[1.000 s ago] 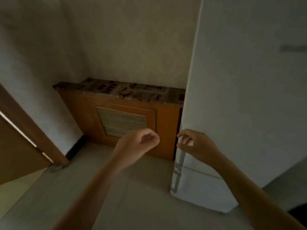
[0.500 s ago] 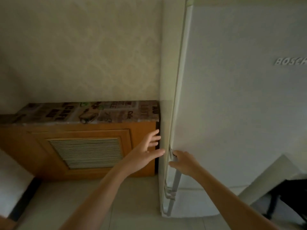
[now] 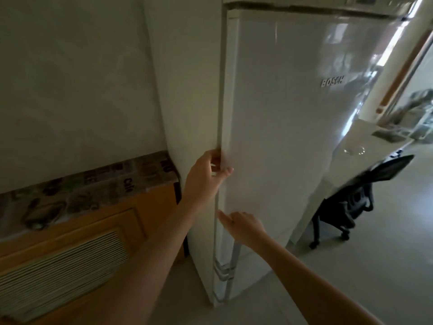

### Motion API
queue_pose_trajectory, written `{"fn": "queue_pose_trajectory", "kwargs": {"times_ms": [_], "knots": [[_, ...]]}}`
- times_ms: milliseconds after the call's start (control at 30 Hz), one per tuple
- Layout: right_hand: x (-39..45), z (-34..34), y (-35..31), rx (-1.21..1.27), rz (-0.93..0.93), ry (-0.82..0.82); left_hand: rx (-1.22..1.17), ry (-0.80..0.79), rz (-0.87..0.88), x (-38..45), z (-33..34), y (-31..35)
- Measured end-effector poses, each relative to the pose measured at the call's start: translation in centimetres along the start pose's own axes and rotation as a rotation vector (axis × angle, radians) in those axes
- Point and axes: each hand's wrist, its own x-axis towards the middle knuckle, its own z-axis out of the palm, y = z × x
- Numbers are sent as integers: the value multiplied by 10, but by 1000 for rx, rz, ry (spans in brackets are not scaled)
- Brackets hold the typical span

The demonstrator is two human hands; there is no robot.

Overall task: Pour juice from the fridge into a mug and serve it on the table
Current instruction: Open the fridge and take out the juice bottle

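Note:
A tall white fridge [image 3: 288, 127] fills the middle of the view, its door closed. My left hand [image 3: 206, 177] curls round the door's left edge at about mid height, fingers hooked into the gap. My right hand [image 3: 241, 227] rests lower on the same edge, just above the vertical grey handle [image 3: 234, 259], fingers loosely bent and holding nothing. No juice or mug is visible.
A low wooden cabinet [image 3: 77, 233] with a slatted vent and a patterned top stands against the wall left of the fridge. A white counter [image 3: 375, 141] and a black office chair [image 3: 346, 202] are on the right. Pale floor lies below.
The view has swung right and closer to the fridge. My left hand went from open in the air to gripping the door edge. My right hand slid down slightly.

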Motion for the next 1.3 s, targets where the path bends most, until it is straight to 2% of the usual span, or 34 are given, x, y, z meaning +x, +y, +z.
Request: {"fn": "queue_pose_trajectory", "kwargs": {"times_ms": [100,233,333,500,600,667,767,900,1000,1133,1233,1300], "knots": [[-4,-4,-15,-81,26,70,-35,-52,0,1,-4,1],[-6,-18,-36,-9,24,479,-62,-82,-43,0,-4,-1],[-14,-30,-55,-77,-27,590,-117,-123,-93,-1,-2,3],[-19,-40,-64,-48,-47,754,-196,-164,-124,-11,-3,10],[-36,-31,-41,38,-54,821,-282,-233,-93,-36,-2,19],[-55,-23,-18,80,-73,922,-313,-300,-47,-52,3,26],[-86,-21,19,147,-148,1095,-296,-406,79,-65,17,38],[-127,-25,66,112,-145,1251,-361,-552,249,-76,51,60],[-158,-30,94,68,-130,1302,-378,-546,290,-87,82,83],[-193,-38,127,-67,-70,1335,-540,-576,283,-108,116,122],[-210,-44,144,-145,-64,1359,-536,-607,344,-124,139,146],[-217,-49,156,-156,-40,1383,-518,-553,383,-127,155,152]]}}
